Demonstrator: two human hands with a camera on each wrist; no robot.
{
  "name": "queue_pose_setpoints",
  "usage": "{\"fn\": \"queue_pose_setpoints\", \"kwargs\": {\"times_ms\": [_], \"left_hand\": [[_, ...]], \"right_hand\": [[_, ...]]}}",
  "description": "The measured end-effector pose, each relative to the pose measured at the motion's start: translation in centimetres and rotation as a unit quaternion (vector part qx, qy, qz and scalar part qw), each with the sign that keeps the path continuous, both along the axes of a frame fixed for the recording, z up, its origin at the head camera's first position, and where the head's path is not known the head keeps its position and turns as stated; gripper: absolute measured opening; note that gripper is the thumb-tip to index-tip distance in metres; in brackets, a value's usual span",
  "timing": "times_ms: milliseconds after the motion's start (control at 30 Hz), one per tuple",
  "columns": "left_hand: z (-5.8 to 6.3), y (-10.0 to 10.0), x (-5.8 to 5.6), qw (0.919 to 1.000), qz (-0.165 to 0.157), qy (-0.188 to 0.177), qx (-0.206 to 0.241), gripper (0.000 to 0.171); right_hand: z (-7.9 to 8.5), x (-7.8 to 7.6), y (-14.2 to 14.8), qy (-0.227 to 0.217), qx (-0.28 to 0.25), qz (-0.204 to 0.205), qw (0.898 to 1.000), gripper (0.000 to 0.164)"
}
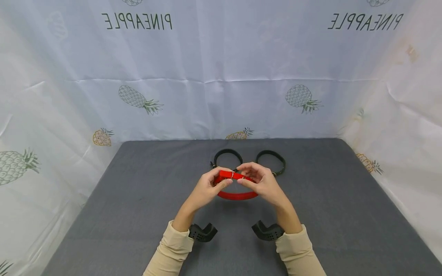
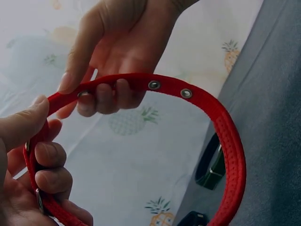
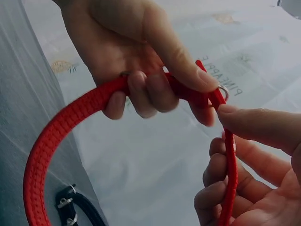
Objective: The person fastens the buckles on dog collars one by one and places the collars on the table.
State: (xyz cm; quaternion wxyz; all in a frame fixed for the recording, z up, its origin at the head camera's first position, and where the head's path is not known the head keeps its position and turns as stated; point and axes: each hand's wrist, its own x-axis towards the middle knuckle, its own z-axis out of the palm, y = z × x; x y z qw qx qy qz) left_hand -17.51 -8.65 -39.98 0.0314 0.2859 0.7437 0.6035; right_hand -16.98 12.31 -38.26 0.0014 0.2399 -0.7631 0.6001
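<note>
A red collar with a stitched, padded band is held up in a loop between both hands, above the table. My left hand pinches its buckle side between thumb and fingers. My right hand grips the strap end with the eyelets, thumb on top and fingers curled beneath. Near the two thumbs a silver ring shows on the band, with the strap crossing there. The fingers partly hide the buckle, so whether it is fastened I cannot tell.
Behind the hands lie two more looped collars: a black one on the left and a dark one on the right. Beneath is a grey-covered table. Pineapple-print curtains hang at the back and sides.
</note>
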Motion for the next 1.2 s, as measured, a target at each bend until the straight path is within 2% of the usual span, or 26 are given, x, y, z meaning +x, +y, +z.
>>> {"fn": "queue_pose_setpoints", "kwargs": {"times_ms": [167, 333, 467, 700, 800, 900, 1033, 1200], "left_hand": [[0.0, 0.2, 0.0, 1.0000, 0.000, -0.009, -0.003, 0.027], [-0.1, 0.2, 0.1, 0.9996, 0.005, -0.021, -0.018, 0.029], [-0.1, 0.2, 0.0, 0.9991, 0.017, -0.024, -0.031, 0.027], [-0.2, 0.5, 0.1, 0.9976, 0.037, -0.026, -0.052, 0.029], [-0.1, 0.5, 0.1, 0.9978, 0.037, -0.033, -0.045, 0.030], [-0.1, 0.5, 0.1, 0.9984, 0.040, -0.025, -0.031, 0.030], [-0.2, 0.4, 0.0, 0.9987, 0.047, 0.006, -0.016, 0.033], [-0.2, 0.4, -0.1, 0.9984, 0.054, 0.019, 0.005, 0.034]], "right_hand": [[-0.2, 0.0, -0.8, -0.016, -0.044, 0.021, 0.999, 0.037], [-0.3, 0.2, -1.2, -0.024, -0.069, 0.041, 0.996, 0.036], [-0.5, 0.3, -1.8, -0.025, -0.056, 0.023, 0.998, 0.033], [-0.8, 0.3, -2.4, 0.014, -0.006, -0.001, 1.000, 0.029], [-0.7, 0.2, -2.5, 0.004, -0.007, 0.002, 1.000, 0.029], [-0.7, 0.1, -2.3, -0.016, -0.026, 0.008, 1.000, 0.029], [-0.6, 0.1, -1.7, -0.049, -0.077, 0.018, 0.996, 0.029], [-0.5, 0.1, -1.3, -0.075, -0.126, 0.036, 0.989, 0.015]]}}
